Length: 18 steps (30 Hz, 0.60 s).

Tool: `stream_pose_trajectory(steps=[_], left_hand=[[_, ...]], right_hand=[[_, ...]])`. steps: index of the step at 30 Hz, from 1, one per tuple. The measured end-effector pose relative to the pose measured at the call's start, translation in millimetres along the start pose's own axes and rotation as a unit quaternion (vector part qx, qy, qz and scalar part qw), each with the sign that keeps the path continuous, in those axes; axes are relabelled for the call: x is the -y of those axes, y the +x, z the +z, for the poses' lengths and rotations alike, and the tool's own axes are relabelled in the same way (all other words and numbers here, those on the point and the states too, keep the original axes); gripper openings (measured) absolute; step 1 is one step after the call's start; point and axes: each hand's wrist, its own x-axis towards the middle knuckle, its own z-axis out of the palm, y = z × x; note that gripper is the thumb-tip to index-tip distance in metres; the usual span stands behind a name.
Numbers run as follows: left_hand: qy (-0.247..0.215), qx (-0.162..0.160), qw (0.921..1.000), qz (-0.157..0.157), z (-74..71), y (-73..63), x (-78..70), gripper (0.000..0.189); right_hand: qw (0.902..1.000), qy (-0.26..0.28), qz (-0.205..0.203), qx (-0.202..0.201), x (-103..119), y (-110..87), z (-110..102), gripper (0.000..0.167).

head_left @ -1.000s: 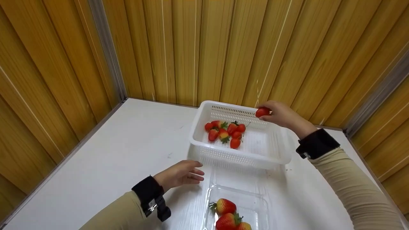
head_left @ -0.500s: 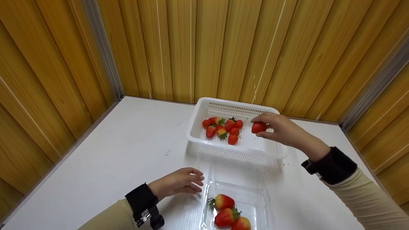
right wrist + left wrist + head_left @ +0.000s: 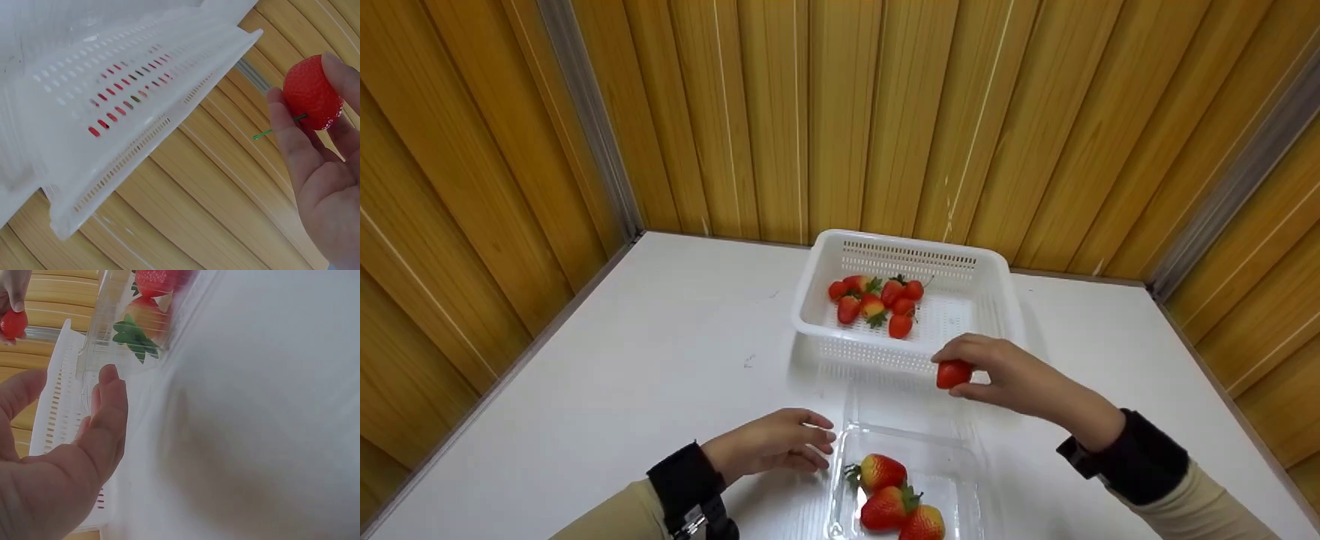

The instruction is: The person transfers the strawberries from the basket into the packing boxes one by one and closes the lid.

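My right hand (image 3: 1020, 382) pinches a small red strawberry (image 3: 952, 374) between thumb and fingers, in the air in front of the white basket's near edge. The right wrist view shows its dimpled skin and thin green stem (image 3: 281, 127). My left hand (image 3: 776, 442), holding nothing, has its fingers loosely bent at the left side of a clear plastic box (image 3: 922, 442). Inside that box lie several large red-and-yellow strawberries (image 3: 885, 508) with leafy caps. In the left wrist view, my left fingertips (image 3: 109, 374) overlap the box's corner.
A white perforated basket (image 3: 859, 349) stands at the back of the white table (image 3: 697, 330), with several red fruits (image 3: 874, 304) gathered in its left half. Behind the table rises a wood-patterned wall (image 3: 840, 120), with more panels at both sides.
My right hand has brought the strawberry from over the basket's far right rim toward me, past its near edge. My left hand has shifted slightly toward me.
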Motion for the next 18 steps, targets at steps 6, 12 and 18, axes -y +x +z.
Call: stream_pose_trajectory(steps=[6,12,18], left_hand=[[-0.010,0.006,0.9999,0.001,2.5,-0.9,5.6,0.040],[-0.018,0.014,0.9997,0.005,3.7,-2.3,7.4,0.036],[-0.027,0.021,0.9994,0.001,8.7,-4.1,10.1,0.030]], right_hand=[[0.9969,0.043,0.012,0.065,11.2,-13.5,33.3,0.032],[0.9889,0.070,0.033,0.126,21.5,-28.1,55.9,0.031],[0.9786,0.093,0.071,0.169,29.1,-42.5,67.1,0.030]])
